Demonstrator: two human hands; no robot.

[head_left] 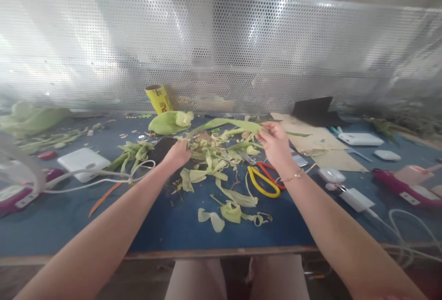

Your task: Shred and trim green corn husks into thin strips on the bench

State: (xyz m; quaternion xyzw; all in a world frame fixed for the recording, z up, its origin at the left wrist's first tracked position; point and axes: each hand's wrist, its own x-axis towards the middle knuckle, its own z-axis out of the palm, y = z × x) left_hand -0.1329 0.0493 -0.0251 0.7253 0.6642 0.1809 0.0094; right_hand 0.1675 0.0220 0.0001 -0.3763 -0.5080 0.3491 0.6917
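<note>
My right hand (275,146), wearing a thin bracelet, pinches the end of a long pale green leaf strip (228,123) that arches leftward above the pile. My left hand (177,155) is closed at the pile's left edge, beside a dark phone-like slab (163,148); what its fingers hold, if anything, is hidden. Between the hands lies a heap of pale green leaf scraps (210,164), with more torn pieces (231,212) nearer the table edge. Scissors with one yellow and one red handle (264,187) lie below my right hand. A folded light green leaf (169,123) rests behind my left hand.
A perforated metal panel (221,37) stands along the back of the blue table (165,231). A yellow tube (159,99) leans there. White cables and a white box (84,163) lie left; brown card (321,148), a white adapter (355,199) and a magenta device (404,187) lie right.
</note>
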